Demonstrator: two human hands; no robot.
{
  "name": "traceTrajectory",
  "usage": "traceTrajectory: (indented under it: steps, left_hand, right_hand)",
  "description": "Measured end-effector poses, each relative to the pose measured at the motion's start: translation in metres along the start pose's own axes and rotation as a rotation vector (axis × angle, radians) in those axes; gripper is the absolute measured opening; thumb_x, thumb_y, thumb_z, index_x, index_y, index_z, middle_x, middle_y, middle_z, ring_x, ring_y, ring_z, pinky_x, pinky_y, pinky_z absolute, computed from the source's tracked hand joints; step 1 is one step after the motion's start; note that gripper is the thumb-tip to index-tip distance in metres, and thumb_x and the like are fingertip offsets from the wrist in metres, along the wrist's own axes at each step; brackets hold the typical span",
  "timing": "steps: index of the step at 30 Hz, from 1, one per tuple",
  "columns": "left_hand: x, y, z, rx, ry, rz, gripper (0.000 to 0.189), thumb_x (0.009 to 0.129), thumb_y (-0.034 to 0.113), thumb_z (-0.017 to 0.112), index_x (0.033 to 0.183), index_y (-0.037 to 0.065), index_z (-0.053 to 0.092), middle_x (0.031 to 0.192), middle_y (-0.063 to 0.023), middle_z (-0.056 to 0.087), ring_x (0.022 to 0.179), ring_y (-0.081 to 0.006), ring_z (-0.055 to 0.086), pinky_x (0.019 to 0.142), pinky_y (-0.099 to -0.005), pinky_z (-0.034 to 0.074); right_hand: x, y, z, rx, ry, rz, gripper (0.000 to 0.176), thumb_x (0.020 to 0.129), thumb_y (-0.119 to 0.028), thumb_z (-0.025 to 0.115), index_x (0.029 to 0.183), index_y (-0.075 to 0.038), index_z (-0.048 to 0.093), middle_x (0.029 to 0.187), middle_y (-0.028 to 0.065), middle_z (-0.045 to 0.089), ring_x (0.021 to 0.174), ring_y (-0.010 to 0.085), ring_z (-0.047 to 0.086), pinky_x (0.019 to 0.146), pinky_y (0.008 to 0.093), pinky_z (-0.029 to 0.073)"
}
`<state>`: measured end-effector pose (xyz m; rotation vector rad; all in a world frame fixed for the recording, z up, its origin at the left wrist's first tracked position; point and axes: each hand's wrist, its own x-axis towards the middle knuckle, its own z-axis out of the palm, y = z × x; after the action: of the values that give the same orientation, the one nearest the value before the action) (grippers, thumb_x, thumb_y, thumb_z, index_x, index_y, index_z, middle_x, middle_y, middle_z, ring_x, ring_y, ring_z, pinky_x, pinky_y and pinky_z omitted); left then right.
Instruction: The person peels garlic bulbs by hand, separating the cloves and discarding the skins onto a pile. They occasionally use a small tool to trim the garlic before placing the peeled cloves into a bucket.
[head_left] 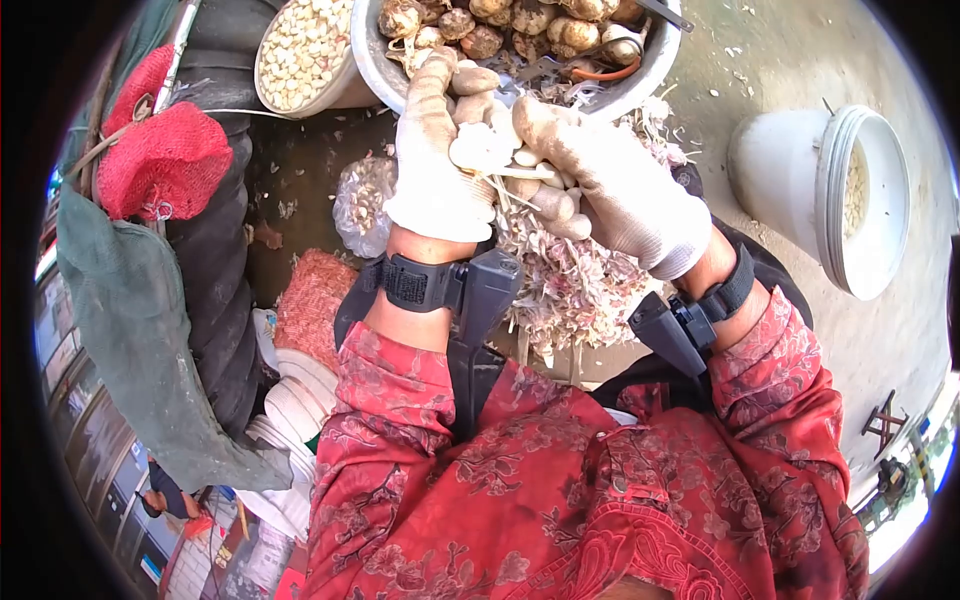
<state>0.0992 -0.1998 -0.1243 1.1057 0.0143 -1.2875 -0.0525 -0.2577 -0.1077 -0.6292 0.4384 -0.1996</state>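
In the head view, both of my hands wear white gloves with soiled fingers and meet in front of the basin. My left hand (440, 165) is closed around a white garlic bulb (480, 149). My right hand (625, 185) is closed too, its curled fingers against the bulb's right side, where pale cloves and thin stalk pieces show. Its fingertips are partly hidden. Just beyond my hands, a metal basin (664, 62) holds brownish, unpeeled garlic bulbs (535, 18). A heap of papery garlic skins (585, 285) lies below my hands.
A bucket of peeled cloves (345, 88) stands left of the basin, near a clear plastic bag (364, 205). A white bucket (785, 165) tilts at the right. Red mesh (165, 160) and a green cloth (130, 330) hang at the left. An orange-red mesh bag (312, 305) lies below.
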Motion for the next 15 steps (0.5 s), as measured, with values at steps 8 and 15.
traceTrajectory:
  steps: [8,15]
  left_hand:
    - [-0.012,-0.005,0.029,0.259,0.164,0.183,0.036,0.094,0.039,0.051,0.080,0.007,0.059,0.070,-0.0058,0.060,0.063,-0.0161,0.059,0.060,-0.0277,0.050]
    - [-0.009,0.000,0.021,0.083,0.191,0.038,0.032,0.094,0.038,0.052,0.085,0.009,0.058,0.073,-0.0039,0.058,0.066,-0.0135,0.056,0.063,-0.0261,0.049]
  right_hand:
    - [-0.002,0.002,0.002,-0.132,0.100,-0.017,0.032,0.096,-0.039,0.051,0.101,-0.008,0.058,0.074,-0.0050,0.053,0.049,0.0007,0.037,0.036,0.0154,0.028]
    - [0.001,0.005,-0.006,0.090,0.094,0.091,0.028,0.096,-0.035,0.052,0.093,-0.009,0.060,0.071,-0.0049,0.054,0.054,0.0030,0.045,0.046,0.0189,0.038]
